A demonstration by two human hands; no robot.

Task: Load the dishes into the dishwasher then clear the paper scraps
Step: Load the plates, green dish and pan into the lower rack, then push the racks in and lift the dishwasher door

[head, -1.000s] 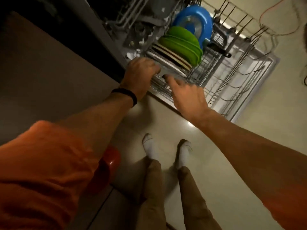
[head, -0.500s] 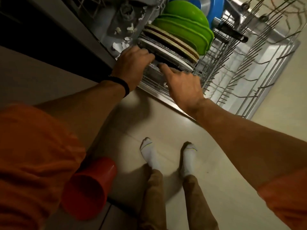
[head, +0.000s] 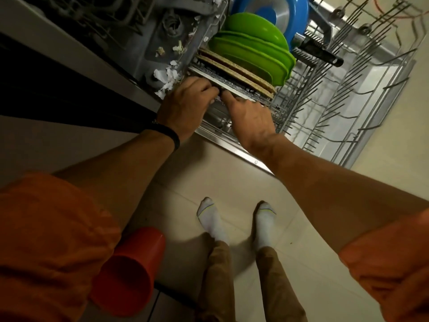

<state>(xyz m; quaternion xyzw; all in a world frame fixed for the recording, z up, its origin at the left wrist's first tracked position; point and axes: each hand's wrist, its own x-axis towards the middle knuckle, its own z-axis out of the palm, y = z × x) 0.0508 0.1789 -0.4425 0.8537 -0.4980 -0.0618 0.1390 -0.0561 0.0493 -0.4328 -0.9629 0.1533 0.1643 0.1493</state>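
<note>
Loose paper scraps are found just beyond the left hand, curled on one scrap; the right hand, fingers released, lies farther.

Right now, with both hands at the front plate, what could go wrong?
The front plate, gripped by the left hand and touched by the right hand, may slip in the rack if released unseated. Paper scraps lie in the dishwasher left of the rack; closing up now could trap them inside.
</note>
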